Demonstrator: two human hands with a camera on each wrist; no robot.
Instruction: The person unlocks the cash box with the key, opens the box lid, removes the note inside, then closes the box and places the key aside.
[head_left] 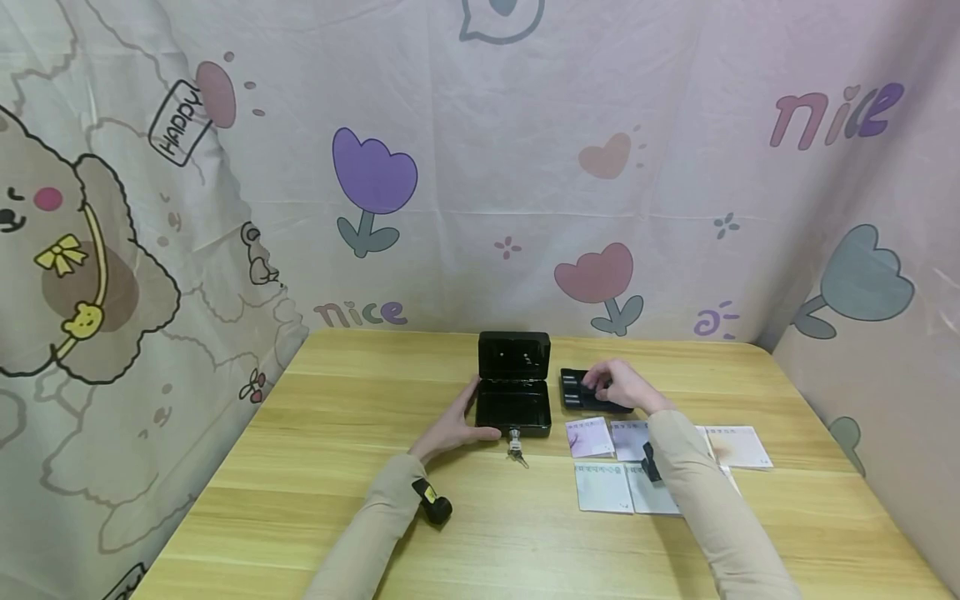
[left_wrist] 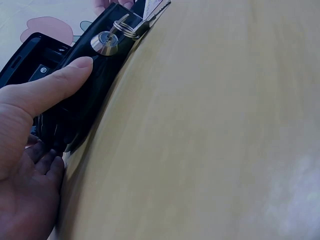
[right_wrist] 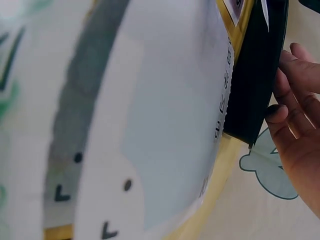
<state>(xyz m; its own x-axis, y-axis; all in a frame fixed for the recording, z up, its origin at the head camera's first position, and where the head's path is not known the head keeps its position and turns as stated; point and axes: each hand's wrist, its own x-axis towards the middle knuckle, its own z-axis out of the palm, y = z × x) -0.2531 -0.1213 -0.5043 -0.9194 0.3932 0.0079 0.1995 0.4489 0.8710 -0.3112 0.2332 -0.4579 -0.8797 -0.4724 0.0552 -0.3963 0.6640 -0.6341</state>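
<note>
A black cash box (head_left: 513, 408) stands on the table with its lid (head_left: 514, 356) raised. My left hand (head_left: 453, 429) holds its left front corner, the thumb (left_wrist: 75, 75) against the front and the fingers along the side. At the front, a silver lock (left_wrist: 105, 43) carries a ring of keys (head_left: 517, 450). Right of the box lies a black compartment tray (head_left: 573, 400). My right hand (head_left: 622, 386) is over this tray with bent fingers (right_wrist: 280, 117) dipping at its rim. Whether the fingertips pinch anything inside cannot be made out.
Two rows of small notepads lie in front of the tray, including a purple-white one (head_left: 588, 439), a pale green one (head_left: 603, 489) and a brownish one (head_left: 738, 447). My right forearm (head_left: 705, 500) covers part of them. Behind the wooden table (head_left: 300, 500) hangs a printed cloth (head_left: 465, 167).
</note>
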